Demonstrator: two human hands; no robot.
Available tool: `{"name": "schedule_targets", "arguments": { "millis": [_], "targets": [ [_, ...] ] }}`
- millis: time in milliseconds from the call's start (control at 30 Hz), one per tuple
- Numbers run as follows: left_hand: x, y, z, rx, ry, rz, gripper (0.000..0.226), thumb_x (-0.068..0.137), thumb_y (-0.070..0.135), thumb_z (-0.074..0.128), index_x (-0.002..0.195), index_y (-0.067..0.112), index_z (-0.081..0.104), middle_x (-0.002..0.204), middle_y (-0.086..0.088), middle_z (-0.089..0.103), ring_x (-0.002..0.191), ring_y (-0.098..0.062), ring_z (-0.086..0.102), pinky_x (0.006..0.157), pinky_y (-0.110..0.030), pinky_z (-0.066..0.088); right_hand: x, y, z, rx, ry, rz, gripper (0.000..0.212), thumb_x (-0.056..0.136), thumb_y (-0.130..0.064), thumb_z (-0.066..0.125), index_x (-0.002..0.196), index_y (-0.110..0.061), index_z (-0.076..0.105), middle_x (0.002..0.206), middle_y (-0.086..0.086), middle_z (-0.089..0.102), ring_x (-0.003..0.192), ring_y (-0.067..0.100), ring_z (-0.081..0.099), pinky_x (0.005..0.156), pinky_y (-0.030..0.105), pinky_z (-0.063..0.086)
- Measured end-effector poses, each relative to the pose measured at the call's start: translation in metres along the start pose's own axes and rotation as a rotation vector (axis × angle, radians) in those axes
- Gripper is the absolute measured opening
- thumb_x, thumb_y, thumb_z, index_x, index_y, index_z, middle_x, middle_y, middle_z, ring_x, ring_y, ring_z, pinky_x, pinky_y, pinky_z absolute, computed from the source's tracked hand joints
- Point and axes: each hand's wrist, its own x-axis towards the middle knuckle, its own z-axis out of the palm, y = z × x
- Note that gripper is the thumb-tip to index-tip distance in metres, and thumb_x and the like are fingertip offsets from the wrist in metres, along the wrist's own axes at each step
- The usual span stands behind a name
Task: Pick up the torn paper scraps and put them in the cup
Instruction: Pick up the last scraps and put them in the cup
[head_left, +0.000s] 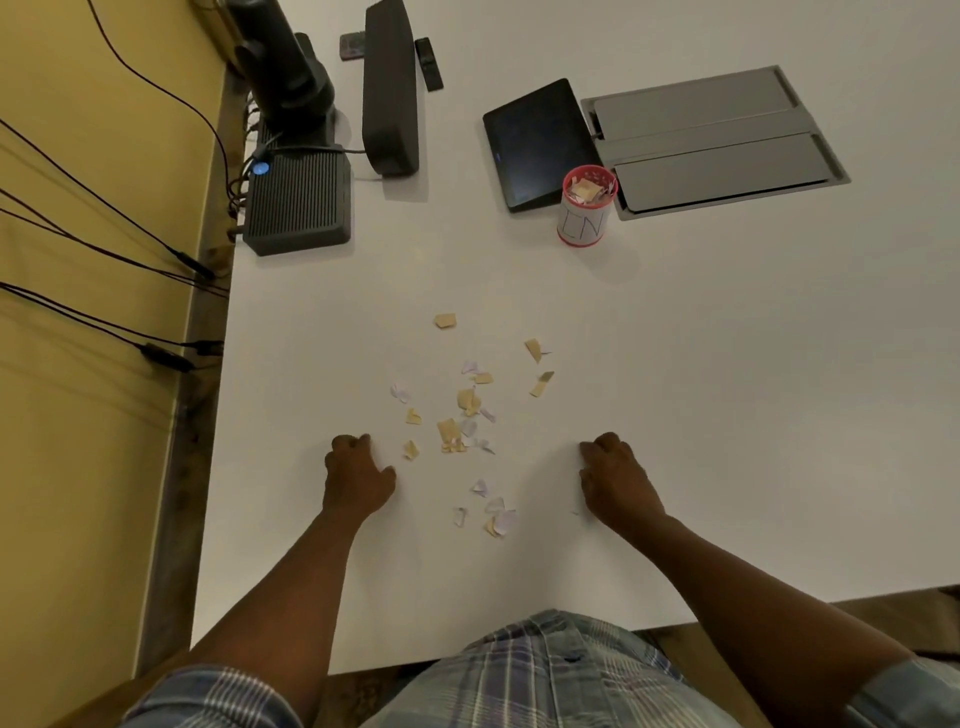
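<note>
White table (727, 415): scraps (457, 415) between curled, empty hands; tablet (535, 143) just behind cup (586, 210).

Single head-worn wide-angle view, looking steeply down and forward over the white rectangular tabletop (727, 415) from the person's near edge. Camera sits high above the near edge: plaid shirt front (545, 670) fills the bottom of frame, both forearms reach up into the middle. Left edge of the tabletop runs diagonally, with the yellow wall (78, 467) beyond it (lines bow from lens distortion). Far part of the tabletop reaches the top of frame; far edge not seen. Right edge out of view. Mid-distance detail is readable, small items at the far left corner blur. No second view to share anything with.
</note>
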Motion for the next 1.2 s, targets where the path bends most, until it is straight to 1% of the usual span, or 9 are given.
{"name": "schedule_targets", "arguments": {
  "millis": [200, 300, 400, 500, 633, 733, 867, 1067, 1200],
  "targets": [
    [-0.022, 0.015, 0.019, -0.019, 0.003, 0.139, 0.06, 0.082, 0.027, 0.066, 0.133, 0.003, 0.045, 0.13, -0.014, 0.04, 0.121, -0.03, 0.041, 0.098, -0.039, 0.044, -0.016, -0.001, 0.004, -0.003, -0.132, -0.167, 0.031, 0.094, -0.019, 0.05, 0.124, -0.013, 0.054, 0.12, 0.006, 0.05, 0.112, 0.024, 0.05, 0.085, 0.032, 0.046],
    [-0.037, 0.019, 0.03, -0.029, -0.017, 0.215, 0.061, 0.081, 0.035, 0.068, 0.13, 0.005, 0.049, 0.126, -0.011, 0.042, 0.118, -0.027, 0.044, 0.095, -0.036, 0.046, -0.025, 0.0, 0.007, -0.054, -0.103, -0.137, 0.039, 0.091, -0.032, 0.057, 0.127, -0.016, 0.05, 0.123, 0.004, 0.049, 0.112, 0.022, 0.049, 0.085, 0.032, 0.049],
    [-0.051, 0.024, 0.04, -0.042, -0.06, 0.255, 0.078, 0.072, 0.052, 0.073, 0.13, 0.007, 0.047, 0.127, -0.008, 0.041, 0.12, -0.024, 0.042, 0.097, -0.033, 0.045, -0.032, -0.003, 0.007, -0.041, -0.095, 0.046, 0.07, 0.077, -0.056, 0.068, 0.127, -0.015, 0.042, 0.123, 0.005, 0.043, 0.11, 0.022, 0.046, 0.083, 0.033, 0.05],
    [-0.062, 0.031, 0.049, -0.028, -0.093, 0.267, 0.096, 0.058, 0.064, 0.075, 0.131, 0.009, 0.043, 0.126, -0.005, 0.038, 0.119, -0.022, 0.04, 0.097, -0.03, 0.042, -0.035, -0.015, 0.014, 0.017, -0.181, 0.052, 0.084, 0.067, -0.058, 0.075, 0.127, -0.013, 0.037, 0.123, 0.006, 0.037, 0.111, 0.023, 0.043, 0.086, 0.034, 0.048],
    [-0.072, 0.043, 0.058, 0.01, -0.092, 0.296, 0.107, 0.045, 0.072, 0.074, 0.127, 0.013, 0.039, 0.12, -0.002, 0.036, 0.112, -0.02, 0.041, 0.091, -0.027, 0.042, -0.034, -0.039, 0.029, 0.078, -0.203, -0.024, 0.074, 0.07, -0.045, 0.078, 0.126, -0.015, 0.038, 0.123, 0.005, 0.038, 0.11, 0.021, 0.045, 0.086, 0.032, 0.045],
    [-0.074, 0.051, 0.063, 0.055, -0.076, 0.303, 0.106, 0.048, 0.072, 0.073, 0.128, 0.014, 0.036, 0.121, -0.002, 0.034, 0.111, -0.018, 0.04, 0.089, -0.024, 0.043, -0.029, -0.054, 0.037, 0.092, -0.208, -0.075, 0.074, 0.07, -0.042, 0.079, 0.127, -0.016, 0.039, 0.125, 0.003, 0.038, 0.11, 0.02, 0.046, 0.086, 0.031, 0.046],
    [-0.067, 0.055, 0.065, 0.046, -0.067, 0.324, 0.091, 0.065, 0.057, 0.075, 0.134, 0.015, 0.033, 0.127, -0.003, 0.032, 0.116, -0.02, 0.04, 0.092, -0.026, 0.045, -0.018, -0.071, 0.041, 0.064, -0.242, -0.156, 0.076, 0.074, -0.036, 0.077, 0.133, -0.016, 0.035, 0.13, 0.004, 0.036, 0.115, 0.021, 0.046, 0.089, 0.032, 0.048],
    [-0.044, 0.052, 0.052, -0.085, 0.012, 0.303, 0.063, 0.079, 0.031, 0.073, 0.131, 0.012, 0.044, 0.126, -0.006, 0.039, 0.115, -0.022, 0.049, 0.095, -0.028, 0.048, 0.013, -0.085, 0.033, 0.069, -0.151, -0.207, 0.038, 0.088, -0.019, 0.061, 0.122, -0.013, 0.046, 0.122, 0.008, 0.042, 0.101, 0.024, 0.053, 0.081, 0.035, 0.051],
    [-0.028, 0.043, 0.041, -0.152, 0.071, 0.289, 0.063, 0.078, 0.027, 0.075, 0.131, 0.008, 0.045, 0.123, -0.009, 0.04, 0.113, -0.025, 0.049, 0.093, -0.031, 0.048, 0.038, -0.084, 0.022, 0.079, -0.089, -0.203, 0.03, 0.088, -0.014, 0.059, 0.117, -0.011, 0.05, 0.116, 0.009, 0.045, 0.096, 0.025, 0.054, 0.077, 0.035, 0.05]
  ]
}}
